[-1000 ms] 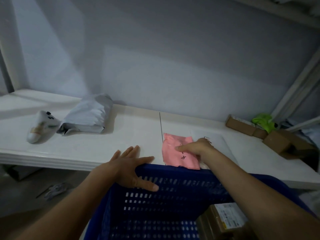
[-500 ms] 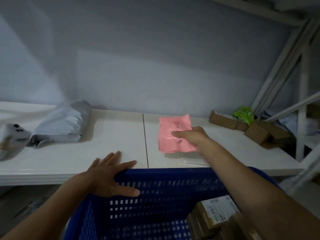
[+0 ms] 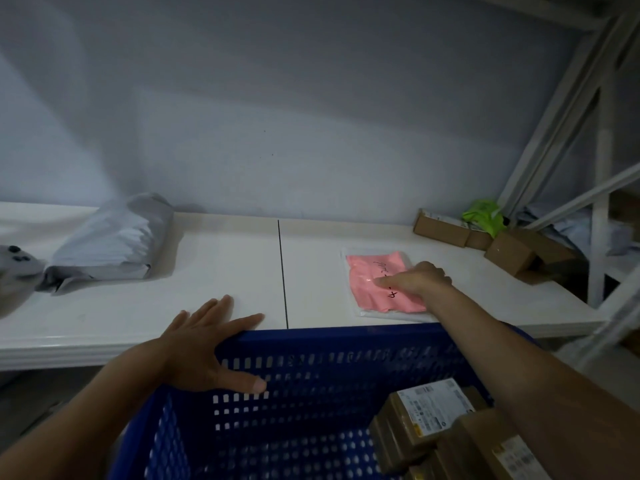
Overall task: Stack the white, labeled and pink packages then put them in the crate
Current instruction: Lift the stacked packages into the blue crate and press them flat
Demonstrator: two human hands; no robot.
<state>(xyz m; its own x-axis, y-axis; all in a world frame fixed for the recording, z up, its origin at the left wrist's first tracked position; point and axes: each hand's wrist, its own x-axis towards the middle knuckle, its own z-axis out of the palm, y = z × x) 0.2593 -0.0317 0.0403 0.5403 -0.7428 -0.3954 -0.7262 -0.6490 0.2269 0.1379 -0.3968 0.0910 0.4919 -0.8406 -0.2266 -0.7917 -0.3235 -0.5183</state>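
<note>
Near the right of centre in the frame, the pink package [image 3: 379,282] lies flat on the white shelf [image 3: 221,271], black handwriting running across it. It rests on top of a white package [image 3: 388,315], whose pale edges show around it at the top and along the bottom. The right hand [image 3: 417,280] presses down on the pink one, palm low, fingers [image 3: 388,281] extended and laid flat across it, not curled around anything.

Lower in the frame stands the blue crate [image 3: 311,375], its perforated wall facing us and its rim just against the shelf edge. The left hand [image 3: 207,348] lies over that rim at lower left of centre, fingers spread toward the shelf, thumb down the inside wall, resting there rather than gripping tightly. Brown boxes [image 3: 433,420] with printed labels sit in the crate's lower right corner.

At the left of the frame a grey mailer bag [image 3: 110,244] lies on the shelf. Toward the upper right, cardboard boxes [image 3: 502,244] and a bright green bag [image 3: 483,216] crowd beside the metal rack uprights [image 3: 602,168]
</note>
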